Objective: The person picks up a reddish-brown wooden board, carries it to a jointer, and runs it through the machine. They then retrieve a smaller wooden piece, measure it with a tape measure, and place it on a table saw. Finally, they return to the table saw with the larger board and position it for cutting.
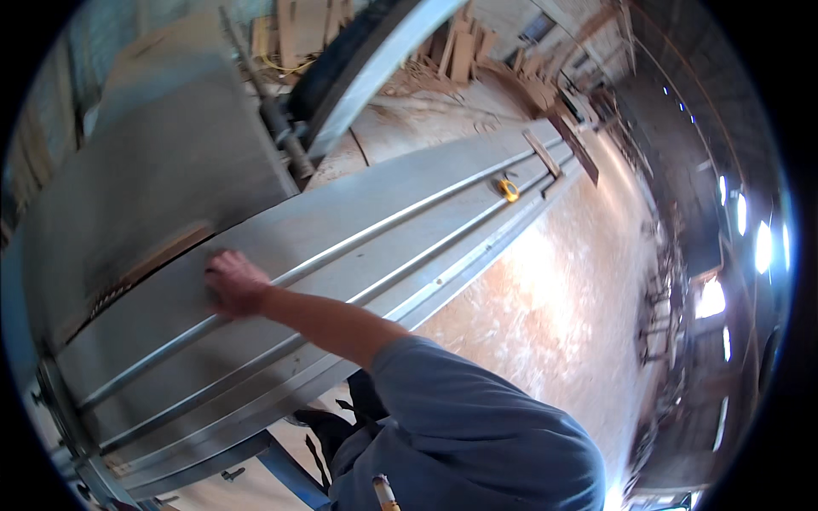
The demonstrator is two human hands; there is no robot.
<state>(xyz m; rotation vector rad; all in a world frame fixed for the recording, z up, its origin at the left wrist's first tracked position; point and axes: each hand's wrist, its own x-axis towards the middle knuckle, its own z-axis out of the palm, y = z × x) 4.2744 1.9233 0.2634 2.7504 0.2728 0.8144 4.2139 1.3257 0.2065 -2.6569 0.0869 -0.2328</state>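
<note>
My right hand (234, 284) reaches left across a long grey metal sliding saw table (400, 192), palm down. The hand is blurred and its fingers look bent. A dark patch shows at the fingertips, but whether anything is under them cannot be made out. Just beyond the hand, a dark slot holds a toothed saw blade (109, 298), with a narrow wood strip (166, 255) along it. Bright rails (375, 230) run the length of the table beneath my wrist. My left hand is out of view.
Toward the table's far end lie a yellow tape measure (509, 190) and a short wooden bar (543, 155). A big pale metal arm (375, 72) rises beyond the table. Boards (460, 55) lean against the far wall. Dusty floor (528, 315) stretches to the right.
</note>
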